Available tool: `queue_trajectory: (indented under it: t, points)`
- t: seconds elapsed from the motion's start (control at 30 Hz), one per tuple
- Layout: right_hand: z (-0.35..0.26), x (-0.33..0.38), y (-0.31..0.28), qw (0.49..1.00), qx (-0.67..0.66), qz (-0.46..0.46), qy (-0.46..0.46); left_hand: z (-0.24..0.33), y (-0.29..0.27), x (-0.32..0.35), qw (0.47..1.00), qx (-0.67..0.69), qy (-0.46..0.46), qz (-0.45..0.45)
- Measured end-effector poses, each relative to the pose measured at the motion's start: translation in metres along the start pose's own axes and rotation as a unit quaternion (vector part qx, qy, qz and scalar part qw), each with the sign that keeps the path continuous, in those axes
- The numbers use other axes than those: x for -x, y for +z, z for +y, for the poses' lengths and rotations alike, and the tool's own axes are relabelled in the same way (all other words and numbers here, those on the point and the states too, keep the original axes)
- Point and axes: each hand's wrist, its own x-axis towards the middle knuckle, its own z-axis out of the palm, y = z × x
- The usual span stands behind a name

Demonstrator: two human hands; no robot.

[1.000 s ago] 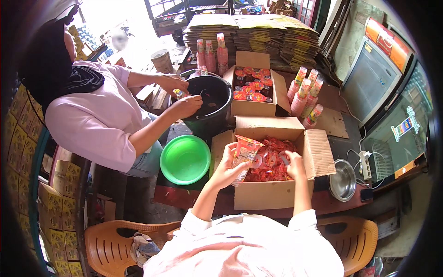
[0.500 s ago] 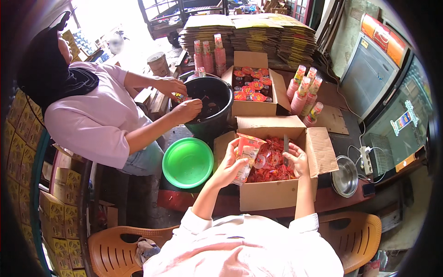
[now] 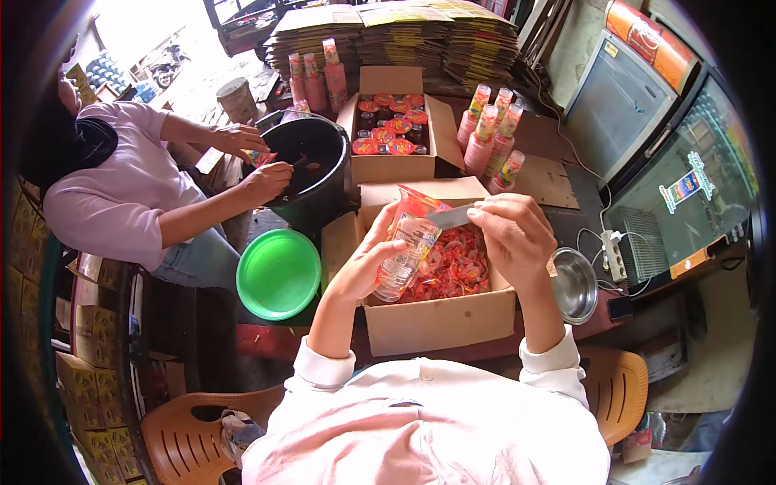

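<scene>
L hand (image 3: 368, 263): fingers wrapped round clear plastic cup (image 3: 408, 246), red foil lid.
R hand (image 3: 509, 234): fingers pinch grey strip (image 3: 451, 217).
Near carton (image 3: 436, 319): loose red packets.
Far carton (image 3: 392, 166): sealed cups.
Black bucket (image 3: 311, 174): contents unclear.

Daylight is pouring in from the open front, beyond the grip. Flattened cartons (image 3: 404, 32) are lying stacked far ahead; glass-door coolers (image 3: 647, 121) are standing right of it. Orange plastic chairs (image 3: 194, 428) are sitting below, behind the grip.
</scene>
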Motion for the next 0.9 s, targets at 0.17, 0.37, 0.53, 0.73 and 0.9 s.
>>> queue_trajectory:
  t: [0.17,0.37,0.53,0.73,0.9]
  points:
    - [0.002,-0.001,-0.021,0.992,0.046,-0.010,-0.113,-0.001,0.016,-0.006,0.998,-0.046,0.002,-0.044]
    - [0.008,0.000,-0.032,0.985,0.089,-0.018,-0.146,-0.005,0.023,-0.013,0.994,-0.099,-0.008,-0.052]
    - [0.015,0.001,-0.035,0.985,0.076,-0.003,-0.155,-0.006,0.024,-0.015,0.998,0.000,-0.046,-0.040]
    - [0.027,-0.004,-0.028,0.981,0.069,0.017,-0.183,-0.012,0.018,-0.019,0.997,0.029,-0.065,-0.041]
    - [0.030,0.000,-0.020,0.983,0.052,0.003,-0.177,-0.015,0.017,-0.020,0.977,0.122,-0.107,-0.136]
